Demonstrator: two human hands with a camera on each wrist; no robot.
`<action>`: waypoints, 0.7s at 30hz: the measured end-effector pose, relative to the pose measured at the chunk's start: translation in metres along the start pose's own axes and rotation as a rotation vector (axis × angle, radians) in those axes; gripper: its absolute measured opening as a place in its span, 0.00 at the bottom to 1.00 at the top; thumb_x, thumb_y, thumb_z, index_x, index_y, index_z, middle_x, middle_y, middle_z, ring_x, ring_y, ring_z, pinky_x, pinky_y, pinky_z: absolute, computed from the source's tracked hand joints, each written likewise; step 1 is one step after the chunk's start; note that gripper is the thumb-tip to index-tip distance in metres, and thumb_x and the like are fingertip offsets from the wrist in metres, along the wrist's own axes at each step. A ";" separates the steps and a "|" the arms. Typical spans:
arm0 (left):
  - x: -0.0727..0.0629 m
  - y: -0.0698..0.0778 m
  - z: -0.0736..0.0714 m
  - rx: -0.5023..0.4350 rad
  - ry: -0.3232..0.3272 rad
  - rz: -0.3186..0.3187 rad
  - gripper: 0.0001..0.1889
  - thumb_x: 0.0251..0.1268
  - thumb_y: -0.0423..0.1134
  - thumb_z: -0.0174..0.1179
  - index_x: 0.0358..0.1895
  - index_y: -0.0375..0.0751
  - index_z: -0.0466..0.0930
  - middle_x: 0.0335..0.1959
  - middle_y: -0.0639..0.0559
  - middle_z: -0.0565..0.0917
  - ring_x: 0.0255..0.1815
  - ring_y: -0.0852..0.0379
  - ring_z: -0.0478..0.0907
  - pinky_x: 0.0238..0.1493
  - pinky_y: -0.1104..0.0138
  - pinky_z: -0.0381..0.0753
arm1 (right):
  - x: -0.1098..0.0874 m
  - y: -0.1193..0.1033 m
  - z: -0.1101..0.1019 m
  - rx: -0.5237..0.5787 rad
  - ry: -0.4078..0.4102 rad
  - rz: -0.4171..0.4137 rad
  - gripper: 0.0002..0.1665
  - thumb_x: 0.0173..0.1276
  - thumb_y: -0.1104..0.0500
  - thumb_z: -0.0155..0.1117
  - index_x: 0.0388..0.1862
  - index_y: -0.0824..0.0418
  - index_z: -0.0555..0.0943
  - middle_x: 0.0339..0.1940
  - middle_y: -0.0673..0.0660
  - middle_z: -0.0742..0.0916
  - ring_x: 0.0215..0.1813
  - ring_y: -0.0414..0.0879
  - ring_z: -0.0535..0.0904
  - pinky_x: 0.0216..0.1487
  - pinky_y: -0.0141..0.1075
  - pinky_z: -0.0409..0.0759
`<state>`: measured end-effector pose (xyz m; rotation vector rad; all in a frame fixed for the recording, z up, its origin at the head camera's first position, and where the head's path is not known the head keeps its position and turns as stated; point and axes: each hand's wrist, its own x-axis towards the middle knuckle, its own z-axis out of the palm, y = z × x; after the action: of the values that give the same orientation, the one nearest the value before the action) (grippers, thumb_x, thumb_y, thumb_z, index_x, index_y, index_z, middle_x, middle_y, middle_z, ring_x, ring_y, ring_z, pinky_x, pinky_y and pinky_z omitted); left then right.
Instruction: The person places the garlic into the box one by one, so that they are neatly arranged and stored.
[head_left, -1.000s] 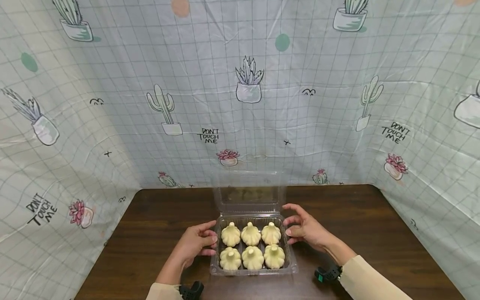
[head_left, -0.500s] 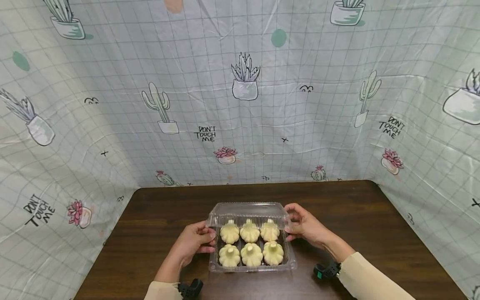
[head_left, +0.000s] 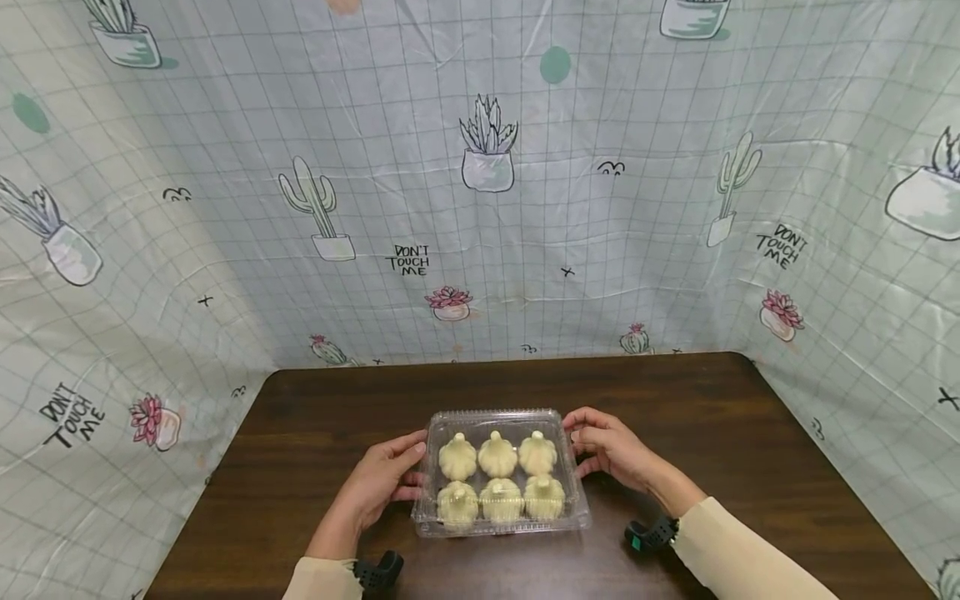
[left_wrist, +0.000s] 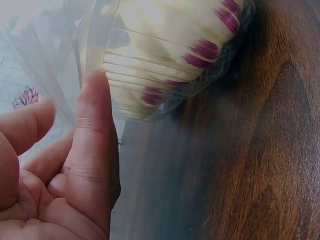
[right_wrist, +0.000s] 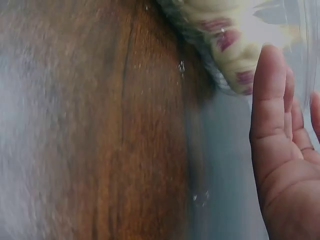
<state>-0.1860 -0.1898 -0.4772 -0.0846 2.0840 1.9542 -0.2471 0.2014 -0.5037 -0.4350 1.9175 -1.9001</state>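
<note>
A clear plastic clamshell box (head_left: pixel 501 531) stands on the table, with several pale garlic bulbs (head_left: pixel 498 457) in two rows inside. Its lid is down over the bulbs. At the box's left side is my left hand (head_left: pixel 381 477), fingers extended along the wall. On the opposite side my right hand (head_left: pixel 617 454) has its fingertips right at the wall, fingers loosely bent. Through the plastic in the left wrist view, a garlic bulb (left_wrist: pixel 165 40) shows purple marks at its base. The right wrist view has a similarly marked garlic bulb (right_wrist: pixel 227 42) beyond my straight fingers.
The dark wooden table (head_left: pixel 322 408) reaches back to a hanging cloth (head_left: pixel 420 208) printed with cacti, which also encloses both sides. A black band (head_left: pixel 378 571) is on my left wrist, another black band (head_left: pixel 651 533) on my right.
The lid has swung from upright at the back, forward and down over the garlic bulbs. Both hands have stayed beside the box, moving only slightly. The head view has tilted a little.
</note>
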 end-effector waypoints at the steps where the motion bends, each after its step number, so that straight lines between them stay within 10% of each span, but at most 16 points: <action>1: 0.000 0.000 0.000 -0.001 -0.011 0.003 0.27 0.85 0.39 0.54 0.81 0.37 0.66 0.59 0.38 0.79 0.37 0.56 0.82 0.36 0.66 0.91 | 0.000 0.000 0.001 -0.003 0.008 0.001 0.15 0.78 0.63 0.57 0.59 0.67 0.72 0.48 0.55 0.80 0.41 0.46 0.81 0.38 0.44 0.91; 10: 0.004 0.002 -0.005 -0.040 -0.072 0.023 0.33 0.78 0.28 0.58 0.82 0.32 0.60 0.45 0.48 0.83 0.39 0.56 0.81 0.39 0.66 0.92 | 0.001 -0.001 0.014 -0.043 0.157 -0.022 0.21 0.76 0.68 0.60 0.63 0.72 0.67 0.45 0.57 0.82 0.38 0.46 0.80 0.32 0.39 0.88; 21: 0.005 0.002 0.005 -0.049 0.051 0.021 0.34 0.71 0.23 0.60 0.80 0.33 0.65 0.41 0.47 0.81 0.37 0.55 0.78 0.30 0.66 0.90 | -0.010 -0.005 0.037 -0.062 0.329 0.149 0.20 0.82 0.57 0.57 0.63 0.69 0.75 0.36 0.54 0.81 0.33 0.46 0.78 0.28 0.37 0.84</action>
<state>-0.1903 -0.1841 -0.4764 -0.1246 2.0767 2.0368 -0.2201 0.1738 -0.4979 0.0083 2.1503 -1.9107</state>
